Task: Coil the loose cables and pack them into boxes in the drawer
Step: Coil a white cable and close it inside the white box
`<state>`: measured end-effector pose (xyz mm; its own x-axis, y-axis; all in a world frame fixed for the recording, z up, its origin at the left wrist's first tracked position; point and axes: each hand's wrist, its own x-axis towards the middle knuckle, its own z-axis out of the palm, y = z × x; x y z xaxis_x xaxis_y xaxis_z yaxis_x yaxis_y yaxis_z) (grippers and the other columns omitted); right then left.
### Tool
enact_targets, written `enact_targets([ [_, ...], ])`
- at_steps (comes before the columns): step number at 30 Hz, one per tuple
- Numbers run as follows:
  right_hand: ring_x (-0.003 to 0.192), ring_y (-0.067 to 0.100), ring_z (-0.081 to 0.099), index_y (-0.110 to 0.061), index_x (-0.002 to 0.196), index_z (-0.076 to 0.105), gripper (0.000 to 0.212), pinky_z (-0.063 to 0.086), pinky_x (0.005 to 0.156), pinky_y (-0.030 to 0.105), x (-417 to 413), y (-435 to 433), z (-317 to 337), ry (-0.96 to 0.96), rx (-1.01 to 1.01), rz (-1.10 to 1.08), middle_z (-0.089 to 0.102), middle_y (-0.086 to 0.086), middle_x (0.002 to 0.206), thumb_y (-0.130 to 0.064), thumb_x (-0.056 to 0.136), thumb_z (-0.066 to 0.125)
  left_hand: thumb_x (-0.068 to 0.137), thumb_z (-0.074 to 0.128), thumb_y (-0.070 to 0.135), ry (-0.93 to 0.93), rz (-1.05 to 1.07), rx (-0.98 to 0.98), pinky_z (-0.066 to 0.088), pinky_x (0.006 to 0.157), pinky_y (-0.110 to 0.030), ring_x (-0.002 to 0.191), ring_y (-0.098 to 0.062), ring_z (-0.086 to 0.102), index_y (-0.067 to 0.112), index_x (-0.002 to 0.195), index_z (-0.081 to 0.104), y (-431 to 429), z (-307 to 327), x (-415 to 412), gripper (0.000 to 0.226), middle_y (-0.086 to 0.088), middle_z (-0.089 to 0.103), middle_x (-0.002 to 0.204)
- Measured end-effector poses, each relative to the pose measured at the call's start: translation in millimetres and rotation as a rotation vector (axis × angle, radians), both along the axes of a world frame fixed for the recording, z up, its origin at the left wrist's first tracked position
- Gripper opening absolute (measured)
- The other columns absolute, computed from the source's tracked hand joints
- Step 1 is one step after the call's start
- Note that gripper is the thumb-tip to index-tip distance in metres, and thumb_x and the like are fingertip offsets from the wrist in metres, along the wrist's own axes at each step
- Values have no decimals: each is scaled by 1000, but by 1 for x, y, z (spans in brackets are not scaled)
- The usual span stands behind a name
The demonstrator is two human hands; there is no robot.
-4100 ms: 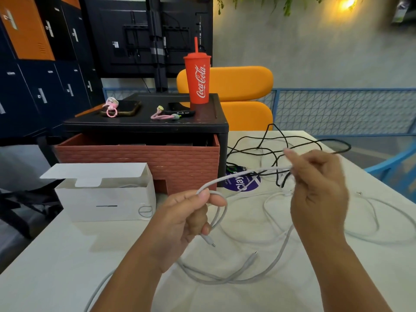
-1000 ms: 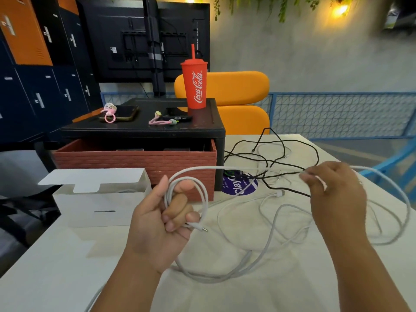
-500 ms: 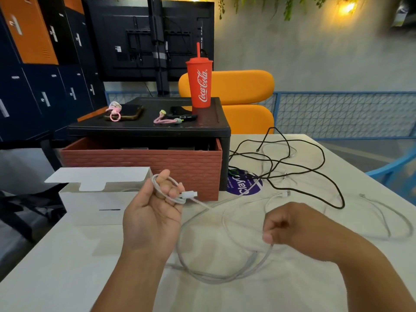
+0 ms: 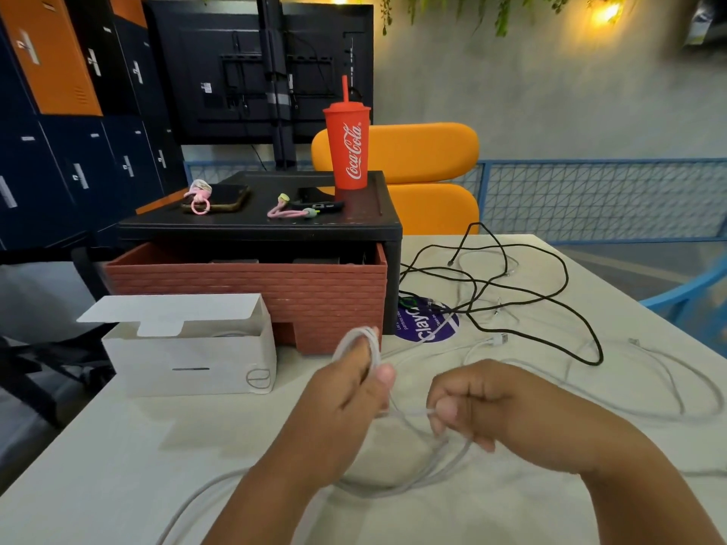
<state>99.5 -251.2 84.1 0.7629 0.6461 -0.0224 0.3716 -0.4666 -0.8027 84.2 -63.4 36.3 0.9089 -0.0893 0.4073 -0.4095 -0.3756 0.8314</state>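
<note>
As left hand grips white cable, right hand pinches it

Whites, black, brick red.
The coiled cable my left hand grips is white, the tangled cable black; the drawer has a red brick pattern, the box is white, the cup red.

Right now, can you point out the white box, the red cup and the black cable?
white box (image 4: 157,365), head view, front wall.
red cup (image 4: 350,151), head view, side by the logo.
black cable (image 4: 596,340), head view, its right-hand loop.
</note>
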Motion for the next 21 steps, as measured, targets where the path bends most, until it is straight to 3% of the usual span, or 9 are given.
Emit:
enact_targets([
  [2, 49, 0, 40, -30, 67, 64, 23, 32, 53, 8, 1, 0, 2, -37, 127, -87, 45, -15, 50, -43, 79, 49, 74, 40, 65, 10, -45, -2, 40, 62, -28, 60, -9, 44, 3, 90, 58, -1, -1, -1, 66, 8, 46, 61],
  [4, 44, 1, 36, -25, 65, 67, 27, 29, 46, 7, 4, -2, 3, -99, 220, -183, 41, -14, 44, -43, 84, 58, 68, 46, 65, 78, -65, -100, 38, 63, -27, 61, -8, 42, 0, 89, 63, -5, 3, 0, 70, 6, 47, 65],
  [7, 43, 2, 33, -18, 64, 63, 23, 27, 44, 9, 7, 2, 1, -162, 277, -292, 39, -13, 44, -23, 87, 61, 66, 54, 54, 189, -139, -185, 41, 57, -16, 49, 2, 45, 15, 78, 71, -10, 11, -3, 44, 16, 52, 50],
  [9, 47, 2, 35, -17, 69, 63, 16, 28, 46, 10, 8, 6, -3, -174, 331, -318, 43, -11, 49, -21, 85, 62, 71, 54, 44, 232, -181, -242, 40, 55, -14, 41, 0, 40, 19, 69, 70, -13, 13, -5, 29, 12, 45, 39],
  [12, 56, 4, 41, -21, 78, 66, 25, 33, 54, 13, 9, 14, -7, -168, 362, -281, 50, 1, 60, -46, 78, 62, 78, 47, 38, 294, -200, -447, 42, 56, -17, 40, -6, 28, 18, 63, 71, -13, 16, -7, 35, 10, 30, 38],
  [14, 67, 13, 51, -30, 81, 67, 35, 39, 65, 22, 10, 18, -12, -155, 348, -198, 60, 14, 72, -63, 73, 61, 78, 46, 37, 316, -223, -576, 42, 54, -19, 40, -7, 25, 14, 63, 71, -12, 19, -7, 37, 9, 27, 39],
  [17, 75, 16, 60, -33, 79, 67, 26, 45, 71, 26, 11, 23, -16, -200, 350, -174, 67, 0, 78, -55, 71, 57, 78, 46, 38, 355, -259, -669, 42, 51, -20, 39, -7, 24, 14, 61, 69, -12, 22, -8, 38, 9, 24, 39],
  [21, 60, 2, 46, -36, 66, 58, 15, 36, 59, 14, 11, 26, -19, -245, 350, -217, 53, -14, 60, -45, 76, 51, 77, 48, 37, 406, -273, -695, 42, 50, -21, 37, -7, 21, 12, 59, 67, -12, 23, -8, 37, 9, 22, 39],
])
